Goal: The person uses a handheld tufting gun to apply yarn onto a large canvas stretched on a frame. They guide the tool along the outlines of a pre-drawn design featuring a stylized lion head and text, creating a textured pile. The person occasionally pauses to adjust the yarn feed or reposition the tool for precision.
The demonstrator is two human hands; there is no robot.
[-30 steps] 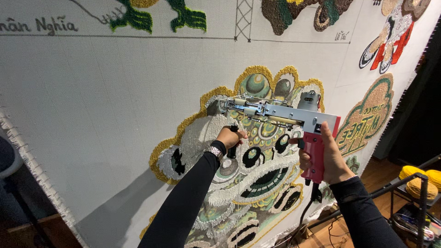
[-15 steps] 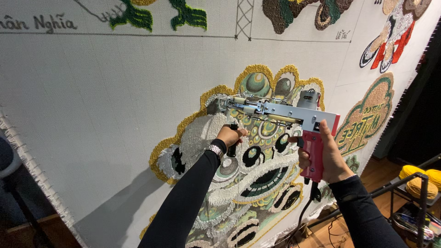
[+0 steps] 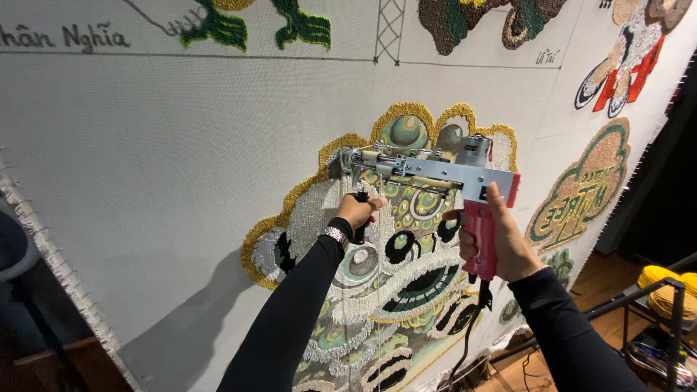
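A grey metal tufting gun with pink grip (image 3: 443,174) sits between both hands: left hand (image 3: 357,212) closed on its black front handle, right hand (image 3: 501,239) wrapped round the pink grip, both arms outstretched toward the white cloth (image 3: 181,145).

Yellow yarn cones (image 3: 664,287) on black metal rack (image 3: 639,297), wooden floor (image 3: 606,272).

Hidden and cut-off parts at the tufting frame

The front black handle of the grey-and-pink tufting gun (image 3: 443,174) is mostly covered by the left hand (image 3: 357,212); the right hand (image 3: 501,239) hides much of the pink grip. The gun's needle tip, against the white stretched cloth (image 3: 181,145), is too small to make out. Both black sleeves run off the bottom edge. The yellow yarn cones (image 3: 664,290) are cut by the right edge, and the colourful tufted patches along the top are cropped.
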